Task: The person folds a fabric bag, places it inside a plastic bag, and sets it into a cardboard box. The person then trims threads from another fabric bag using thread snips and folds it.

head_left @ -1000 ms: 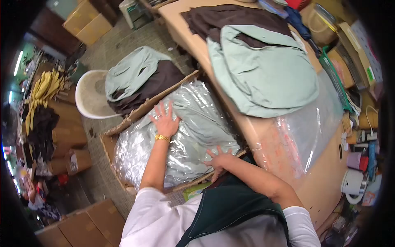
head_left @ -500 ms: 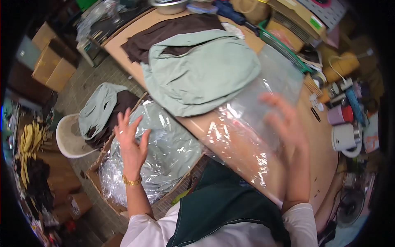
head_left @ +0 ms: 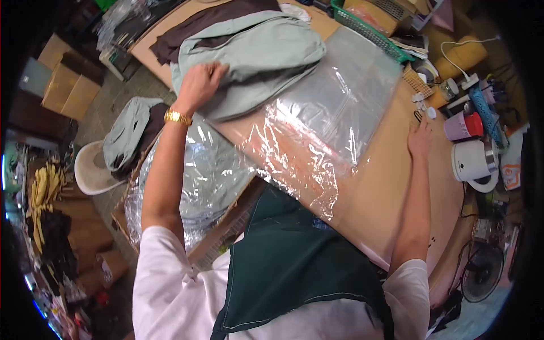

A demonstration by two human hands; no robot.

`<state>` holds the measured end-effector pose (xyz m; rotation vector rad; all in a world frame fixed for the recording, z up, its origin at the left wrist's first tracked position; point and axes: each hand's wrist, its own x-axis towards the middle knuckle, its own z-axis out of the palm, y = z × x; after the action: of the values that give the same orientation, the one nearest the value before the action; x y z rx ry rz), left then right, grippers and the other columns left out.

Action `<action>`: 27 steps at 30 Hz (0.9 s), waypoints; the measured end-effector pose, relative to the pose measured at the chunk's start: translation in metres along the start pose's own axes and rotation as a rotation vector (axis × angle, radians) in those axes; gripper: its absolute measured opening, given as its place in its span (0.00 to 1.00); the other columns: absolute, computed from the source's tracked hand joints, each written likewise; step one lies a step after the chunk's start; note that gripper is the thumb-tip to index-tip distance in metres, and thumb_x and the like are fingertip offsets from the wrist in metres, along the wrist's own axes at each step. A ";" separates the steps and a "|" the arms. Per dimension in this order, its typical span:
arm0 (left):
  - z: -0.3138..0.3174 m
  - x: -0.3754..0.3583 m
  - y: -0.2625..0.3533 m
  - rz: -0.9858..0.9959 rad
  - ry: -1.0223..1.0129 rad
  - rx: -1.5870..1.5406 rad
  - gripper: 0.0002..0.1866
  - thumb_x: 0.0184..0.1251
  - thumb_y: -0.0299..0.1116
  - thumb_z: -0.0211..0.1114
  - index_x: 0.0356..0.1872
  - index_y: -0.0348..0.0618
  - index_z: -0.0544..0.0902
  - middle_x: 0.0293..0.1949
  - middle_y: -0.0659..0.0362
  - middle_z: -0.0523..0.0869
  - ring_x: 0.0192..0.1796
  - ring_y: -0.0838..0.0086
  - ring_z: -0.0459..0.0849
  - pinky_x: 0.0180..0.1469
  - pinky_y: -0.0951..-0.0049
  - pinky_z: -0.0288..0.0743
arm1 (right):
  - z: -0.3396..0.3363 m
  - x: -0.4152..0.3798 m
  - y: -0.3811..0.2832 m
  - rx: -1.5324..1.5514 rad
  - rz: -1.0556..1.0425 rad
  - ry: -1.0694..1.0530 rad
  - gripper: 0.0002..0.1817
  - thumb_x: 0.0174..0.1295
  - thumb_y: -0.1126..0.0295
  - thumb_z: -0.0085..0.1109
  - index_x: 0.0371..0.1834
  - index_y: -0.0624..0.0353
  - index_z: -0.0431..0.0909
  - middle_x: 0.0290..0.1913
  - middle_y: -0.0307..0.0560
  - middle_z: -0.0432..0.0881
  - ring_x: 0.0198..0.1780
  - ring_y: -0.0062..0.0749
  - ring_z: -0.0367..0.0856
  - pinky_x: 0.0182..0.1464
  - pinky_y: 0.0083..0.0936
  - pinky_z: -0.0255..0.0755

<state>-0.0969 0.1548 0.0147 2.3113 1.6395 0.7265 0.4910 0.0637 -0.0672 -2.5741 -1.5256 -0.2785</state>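
Note:
My left hand (head_left: 198,88), with a gold watch on the wrist, is closed on a light green fabric piece (head_left: 249,54) with an opening in its upper side. Dark brown fabric (head_left: 226,11) lies under and behind it. Over on the right, my right hand (head_left: 420,139) reaches across the table, fingers stretched out, fingertips right at a small black tool (head_left: 418,115). Clear plastic bags (head_left: 323,102) lie flat between my hands, their crinkled lower part shining near the table's front edge.
A cardboard box (head_left: 218,226) beside the table holds plastic-wrapped green fabric (head_left: 198,164). More fabric (head_left: 129,130) hangs over a white chair (head_left: 93,170). A green basket (head_left: 371,34), a pink cup (head_left: 456,127) and a white kettle (head_left: 473,161) line the far side; a fan (head_left: 481,272) stands right.
My left hand has moved up from above the box and closed on the green fabric. My right hand has left the plastic bags and stretched out to the small black tool.

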 end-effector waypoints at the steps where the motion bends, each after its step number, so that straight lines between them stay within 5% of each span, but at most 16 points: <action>1: -0.005 0.003 0.010 -0.026 0.049 0.029 0.20 0.72 0.46 0.54 0.35 0.36 0.78 0.28 0.40 0.78 0.33 0.44 0.77 0.35 0.57 0.69 | 0.005 0.006 0.005 -0.073 0.029 0.020 0.29 0.70 0.49 0.44 0.68 0.55 0.64 0.68 0.55 0.65 0.68 0.53 0.63 0.65 0.54 0.59; 5: -0.009 0.015 0.064 -0.013 0.163 0.038 0.20 0.75 0.48 0.49 0.43 0.38 0.77 0.34 0.41 0.82 0.39 0.44 0.80 0.40 0.55 0.71 | 0.023 0.012 0.019 -0.219 -0.134 0.247 0.27 0.71 0.50 0.42 0.64 0.58 0.66 0.63 0.57 0.70 0.64 0.55 0.68 0.66 0.55 0.58; 8: 0.008 0.014 0.124 0.158 0.140 -0.042 0.20 0.75 0.48 0.48 0.48 0.40 0.76 0.40 0.41 0.82 0.45 0.45 0.80 0.47 0.52 0.72 | 0.002 0.008 0.013 0.029 -0.072 0.001 0.21 0.71 0.56 0.45 0.55 0.63 0.70 0.58 0.62 0.74 0.57 0.56 0.73 0.62 0.52 0.63; 12: 0.017 -0.054 0.248 0.320 -0.588 -0.470 0.23 0.73 0.46 0.51 0.59 0.39 0.70 0.55 0.39 0.76 0.56 0.47 0.77 0.56 0.53 0.70 | 0.003 -0.006 0.046 0.035 -0.257 0.115 0.10 0.69 0.68 0.51 0.46 0.64 0.73 0.49 0.60 0.78 0.49 0.51 0.77 0.49 0.45 0.70; 13: 0.022 -0.069 0.263 0.371 -0.666 -0.428 0.25 0.72 0.45 0.52 0.62 0.39 0.68 0.58 0.38 0.74 0.58 0.48 0.76 0.58 0.53 0.69 | 0.008 -0.005 0.063 -0.012 -0.320 0.143 0.07 0.68 0.71 0.53 0.44 0.64 0.73 0.45 0.56 0.79 0.45 0.45 0.79 0.43 0.40 0.73; 14: 0.039 -0.083 0.259 0.544 -0.452 -0.206 0.28 0.71 0.49 0.53 0.65 0.41 0.67 0.62 0.39 0.71 0.64 0.47 0.71 0.61 0.47 0.64 | 0.014 0.003 0.087 -0.017 -0.302 0.155 0.07 0.68 0.71 0.53 0.44 0.64 0.73 0.45 0.56 0.79 0.45 0.45 0.79 0.43 0.40 0.73; 15: 0.059 -0.097 0.254 0.703 -0.226 0.012 0.31 0.71 0.53 0.53 0.67 0.44 0.66 0.66 0.41 0.68 0.69 0.47 0.66 0.65 0.41 0.59 | 0.020 0.012 0.117 0.447 -0.039 -0.021 0.07 0.69 0.70 0.52 0.44 0.63 0.74 0.42 0.52 0.79 0.40 0.36 0.78 0.39 0.32 0.73; 16: 0.076 -0.107 0.252 0.621 -0.315 0.061 0.33 0.70 0.54 0.53 0.69 0.45 0.64 0.69 0.43 0.64 0.72 0.46 0.60 0.66 0.36 0.53 | 0.021 0.015 0.137 0.909 0.230 -0.199 0.08 0.70 0.69 0.52 0.45 0.62 0.74 0.39 0.47 0.79 0.35 0.28 0.77 0.34 0.24 0.72; 18: 0.124 -0.133 0.244 0.528 -0.454 0.119 0.36 0.69 0.56 0.53 0.73 0.47 0.60 0.74 0.45 0.55 0.76 0.44 0.50 0.68 0.32 0.46 | -0.017 -0.006 0.128 1.199 0.261 -0.076 0.09 0.70 0.70 0.53 0.50 0.58 0.72 0.37 0.42 0.77 0.33 0.21 0.74 0.32 0.19 0.69; 19: 0.133 -0.147 0.253 0.580 -0.354 0.128 0.37 0.70 0.56 0.52 0.73 0.47 0.58 0.74 0.44 0.54 0.76 0.44 0.48 0.68 0.32 0.44 | -0.049 -0.024 0.109 1.489 0.275 0.046 0.12 0.69 0.71 0.54 0.54 0.54 0.69 0.36 0.37 0.75 0.30 0.14 0.71 0.29 0.13 0.66; 20: 0.137 -0.152 0.262 0.611 -0.389 0.018 0.36 0.70 0.54 0.54 0.74 0.47 0.58 0.75 0.43 0.53 0.77 0.44 0.47 0.69 0.33 0.45 | -0.086 -0.043 0.078 1.451 0.300 0.087 0.18 0.71 0.69 0.51 0.61 0.58 0.65 0.31 0.34 0.73 0.28 0.14 0.67 0.29 0.13 0.63; 21: 0.137 -0.154 0.271 0.643 -0.430 -0.095 0.36 0.70 0.51 0.55 0.74 0.47 0.58 0.75 0.43 0.52 0.77 0.44 0.47 0.69 0.34 0.45 | -0.110 -0.061 0.055 1.403 0.254 0.066 0.15 0.71 0.68 0.51 0.59 0.56 0.68 0.31 0.32 0.71 0.28 0.14 0.65 0.29 0.13 0.61; 22: 0.123 -0.148 0.281 0.652 -0.389 -0.315 0.31 0.66 0.40 0.61 0.68 0.44 0.65 0.69 0.40 0.62 0.70 0.43 0.60 0.66 0.43 0.58 | -0.123 -0.077 0.039 1.352 0.212 0.041 0.13 0.71 0.67 0.51 0.56 0.55 0.70 0.31 0.31 0.70 0.27 0.13 0.64 0.29 0.12 0.59; 23: 0.121 -0.139 0.278 0.673 -0.398 -0.320 0.31 0.66 0.40 0.61 0.68 0.44 0.65 0.69 0.40 0.62 0.70 0.43 0.60 0.66 0.43 0.58 | -0.124 -0.089 0.032 1.412 0.108 -0.078 0.11 0.72 0.66 0.51 0.53 0.55 0.73 0.30 0.30 0.69 0.27 0.13 0.63 0.29 0.12 0.57; 25: 0.114 -0.123 0.262 0.451 -0.193 -0.330 0.24 0.58 0.30 0.65 0.58 0.42 0.72 0.53 0.45 0.74 0.55 0.49 0.72 0.55 0.53 0.68 | -0.129 -0.110 0.017 1.468 0.015 -0.182 0.10 0.72 0.65 0.50 0.50 0.55 0.76 0.30 0.29 0.67 0.27 0.12 0.62 0.28 0.13 0.56; 27: 0.109 -0.115 0.245 0.405 -0.104 -0.071 0.19 0.53 0.26 0.68 0.48 0.42 0.76 0.40 0.52 0.74 0.44 0.57 0.73 0.44 0.58 0.67 | -0.142 -0.125 0.000 1.545 -0.120 -0.161 0.16 0.75 0.57 0.44 0.47 0.58 0.76 0.29 0.31 0.66 0.27 0.14 0.60 0.31 0.16 0.60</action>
<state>0.1297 -0.0276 -0.0001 2.6092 1.0932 0.7107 0.4202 -0.0727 0.0429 -1.2502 -1.1025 0.7998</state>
